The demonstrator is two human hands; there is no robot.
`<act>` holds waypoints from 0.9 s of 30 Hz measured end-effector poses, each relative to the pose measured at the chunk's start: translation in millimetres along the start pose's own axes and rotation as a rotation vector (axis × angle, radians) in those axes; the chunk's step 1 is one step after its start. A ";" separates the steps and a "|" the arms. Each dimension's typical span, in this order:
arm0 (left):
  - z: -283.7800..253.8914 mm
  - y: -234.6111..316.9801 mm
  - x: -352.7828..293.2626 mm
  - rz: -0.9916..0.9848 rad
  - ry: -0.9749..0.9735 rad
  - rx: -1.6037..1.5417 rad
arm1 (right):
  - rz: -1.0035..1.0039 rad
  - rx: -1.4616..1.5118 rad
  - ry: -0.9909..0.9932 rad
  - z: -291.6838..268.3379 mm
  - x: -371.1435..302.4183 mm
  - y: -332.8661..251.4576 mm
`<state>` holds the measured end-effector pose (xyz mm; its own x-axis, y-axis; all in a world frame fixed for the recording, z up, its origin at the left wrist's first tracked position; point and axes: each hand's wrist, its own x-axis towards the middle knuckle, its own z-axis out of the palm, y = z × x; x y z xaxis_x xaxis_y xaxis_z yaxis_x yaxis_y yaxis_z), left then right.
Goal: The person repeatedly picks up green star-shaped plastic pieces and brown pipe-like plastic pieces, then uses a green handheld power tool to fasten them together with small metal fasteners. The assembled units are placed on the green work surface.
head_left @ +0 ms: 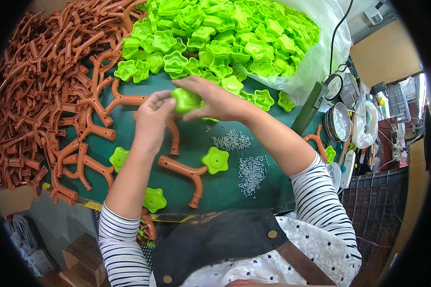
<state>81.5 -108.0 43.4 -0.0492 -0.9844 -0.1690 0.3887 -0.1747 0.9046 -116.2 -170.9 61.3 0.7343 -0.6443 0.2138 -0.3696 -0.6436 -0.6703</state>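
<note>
In front of me, a lime-green star-shaped plastic cap (pixel 186 101) is between my two hands. The fingertips of my left hand (pixel 154 114) pinch its left side. My right hand (pixel 216 101) curves round it, fingers over the top and thumb below. Under my left hand runs a brown forked plastic branch (pixel 174 137); my hand hides its middle, so I cannot tell whether it is held or joined to the cap. Nearer me on the table lies another brown branch (pixel 182 167), with a green star cap (pixel 215 160) at its right end.
A big heap of brown branches (pixel 43 86) fills the left. Green star caps (pixel 225 33) pile at the back beside a clear plastic bag (pixel 328 52). Two small piles of metal screws (pixel 253 176) lie right of centre. A green electric screwdriver (pixel 311 107) hangs at right, near a bowl (pixel 340 122).
</note>
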 end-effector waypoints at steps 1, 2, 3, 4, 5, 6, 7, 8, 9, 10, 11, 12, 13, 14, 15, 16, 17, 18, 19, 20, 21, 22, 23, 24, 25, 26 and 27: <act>0.7 3.7 -0.1 -0.013 0.018 -0.007 | -0.014 0.055 -0.050 -1.7 0.4 -0.4; -2.7 3.0 2.1 0.018 0.043 0.161 | -0.019 -0.004 -0.037 -1.8 1.4 2.2; -5.2 3.2 5.3 0.051 0.064 0.328 | -0.022 -0.067 -0.022 -2.4 2.8 6.4; -4.9 4.4 6.4 0.084 0.085 0.495 | -0.026 -0.128 -0.008 -2.7 5.4 10.7; -3.3 7.1 2.1 0.236 0.131 0.906 | -0.036 -0.166 -0.007 -2.0 10.7 14.5; -4.4 3.4 2.2 0.316 0.131 1.102 | -0.035 -0.197 -0.070 0.8 13.5 17.2; -7.1 -2.7 3.6 0.396 0.131 1.299 | -0.033 -0.228 -0.134 5.3 15.8 20.9; -8.4 -6.3 4.1 0.479 0.129 1.494 | -0.032 -0.258 -0.198 10.7 18.6 24.9; -6.1 -8.4 2.8 0.415 0.063 1.425 | -0.020 -0.310 -0.254 17.4 23.0 27.4; -8.4 -12.5 3.4 0.369 0.055 1.367 | -0.024 -0.312 -0.277 20.7 25.6 29.9; -13.1 -18.9 5.2 0.324 0.047 1.309 | -0.027 -0.314 -0.300 22.9 27.2 32.1; -16.6 -22.7 6.0 0.278 0.039 1.250 | -0.032 -0.315 -0.324 24.3 28.2 33.9; -18.0 -23.8 5.7 0.269 0.041 1.214 | -0.040 -0.290 -0.309 26.2 27.5 37.3; -18.5 -25.1 6.4 0.272 0.036 1.211 | -0.033 -0.297 -0.330 26.0 27.2 39.8; -18.8 -26.0 6.7 0.274 0.034 1.209 | -0.028 -0.301 -0.352 23.7 28.2 37.8; -19.4 -27.1 6.8 0.276 0.031 1.207 | -0.023 -0.306 -0.374 22.8 28.7 37.2; -21.9 -27.9 6.8 0.274 0.036 1.213 | -0.038 -0.321 -0.385 24.8 30.2 38.2; -23.3 -28.4 8.3 0.280 0.032 1.218 | -0.045 -0.341 -0.390 25.8 31.6 38.8; -23.2 -29.1 9.2 0.285 0.028 1.223 | -0.053 -0.361 -0.395 26.3 33.0 39.5; -21.2 -29.5 9.4 0.295 0.023 1.225 | -0.041 -0.371 -0.426 25.5 35.1 40.9; -20.8 -28.6 9.1 0.303 0.021 1.230 | -0.035 -0.378 -0.457 24.9 39.9 41.2; -20.1 -28.0 8.8 0.311 0.020 1.234 | -0.029 -0.385 -0.488 24.0 41.3 40.9; -18.9 -27.7 8.5 0.317 0.020 1.226 | 0.001 -0.380 -0.478 22.9 39.7 40.0; -19.0 -26.8 7.7 0.322 0.025 1.220 | 0.025 -0.374 -0.470 22.0 39.9 36.3; -18.7 -26.2 7.0 0.326 0.030 1.214 | 0.049 -0.367 -0.461 21.5 39.6 34.2; -18.5 -26.3 6.6 0.331 0.034 1.203 | 0.039 -0.357 -0.423 21.2 36.9 35.3; -18.6 -26.1 6.9 0.338 0.038 1.196 | 0.026 -0.346 -0.383 20.1 33.8 36.7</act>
<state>88.2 -109.8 11.4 -0.0750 -0.9861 0.1482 -0.7063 0.1575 0.6902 -93.5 -207.9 29.7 0.8545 -0.5059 -0.1183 -0.5092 -0.7702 -0.3841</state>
